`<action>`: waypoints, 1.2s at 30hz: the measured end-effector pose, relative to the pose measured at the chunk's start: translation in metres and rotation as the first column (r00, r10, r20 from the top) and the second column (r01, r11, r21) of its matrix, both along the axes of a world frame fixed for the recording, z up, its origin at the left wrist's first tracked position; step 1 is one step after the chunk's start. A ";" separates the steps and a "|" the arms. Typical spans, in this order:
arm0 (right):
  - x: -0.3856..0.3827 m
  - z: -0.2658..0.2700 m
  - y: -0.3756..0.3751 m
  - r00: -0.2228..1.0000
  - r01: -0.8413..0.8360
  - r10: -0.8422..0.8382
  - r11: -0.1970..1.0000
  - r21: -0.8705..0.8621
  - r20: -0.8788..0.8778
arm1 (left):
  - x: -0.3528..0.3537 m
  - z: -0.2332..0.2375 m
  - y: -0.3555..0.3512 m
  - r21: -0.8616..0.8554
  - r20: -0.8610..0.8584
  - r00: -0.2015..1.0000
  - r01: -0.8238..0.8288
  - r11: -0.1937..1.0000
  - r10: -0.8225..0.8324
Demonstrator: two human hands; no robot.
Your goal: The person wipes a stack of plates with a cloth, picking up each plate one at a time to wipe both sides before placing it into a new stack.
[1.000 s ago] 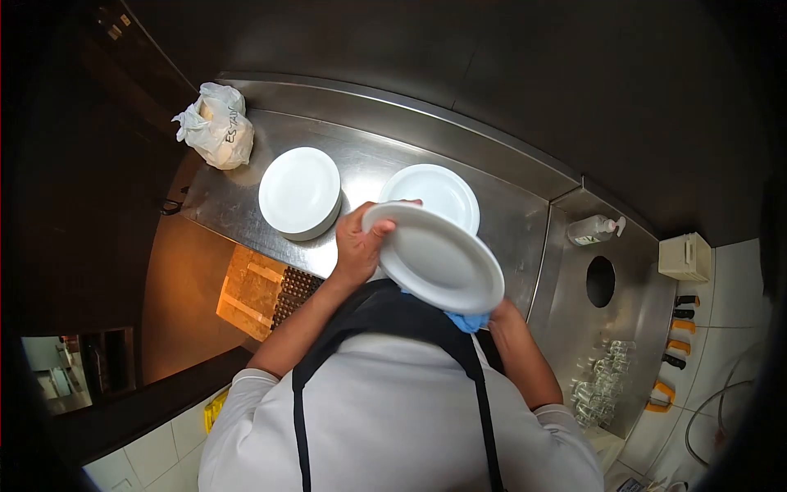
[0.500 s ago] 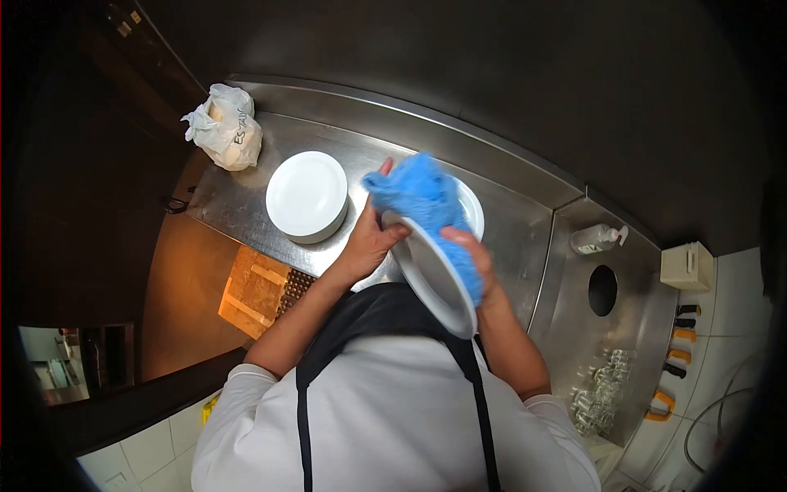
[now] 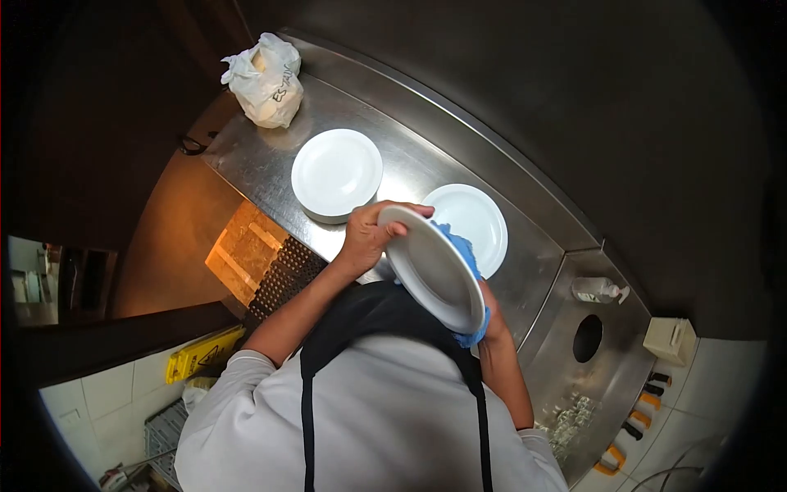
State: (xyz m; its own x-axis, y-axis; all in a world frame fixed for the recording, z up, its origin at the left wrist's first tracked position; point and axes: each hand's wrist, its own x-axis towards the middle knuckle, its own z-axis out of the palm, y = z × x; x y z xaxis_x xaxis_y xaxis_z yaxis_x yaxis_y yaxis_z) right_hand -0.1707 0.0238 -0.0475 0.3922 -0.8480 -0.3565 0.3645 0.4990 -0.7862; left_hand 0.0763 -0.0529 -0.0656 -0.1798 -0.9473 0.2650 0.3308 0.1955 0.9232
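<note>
My left hand [image 3: 366, 238] grips the upper left rim of a white plate [image 3: 434, 269], thumb on the side facing me. The plate is tilted up on edge in front of my apron. A blue cloth [image 3: 461, 246] is pressed to its far side and shows along the right rim and at the bottom. My right hand [image 3: 495, 318] closes on that cloth at the lower right, its fingers largely hidden behind the plate. Beyond, a stack of white plates [image 3: 337, 170] stands on the left, and another white plate [image 3: 475, 220] lies to the right.
The plates stand on a steel counter [image 3: 254, 156]. A white plastic bag [image 3: 264, 80] sits at its far left end. To the right are a spray bottle [image 3: 597, 289], a round hole [image 3: 587, 338], glassware [image 3: 570, 425] and wall-hung knives [image 3: 639, 418]. A yellow sign [image 3: 203, 354] stands lower left.
The cloth has gone from above the held plate to mostly behind it. My right hand has moved lower, around the plate's edge. The view has turned, exposing the yellow sign.
</note>
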 end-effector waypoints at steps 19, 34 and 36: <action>-0.038 0.028 -0.049 0.665 0.424 -0.638 0.751 -0.506 -0.389 | 0.156 -0.089 -0.052 0.097 0.542 0.399 -0.904 0.417 0.739; 0.037 -0.010 -0.076 0.194 -0.672 -0.472 0.574 -0.467 -0.860 | 0.135 -0.119 -0.076 0.262 0.554 0.555 -0.824 0.502 0.621; 0.036 0.002 -0.058 0.279 -0.706 -0.422 0.519 -0.482 -0.863 | 0.126 -0.110 -0.070 -0.036 0.606 0.375 -0.868 0.496 0.701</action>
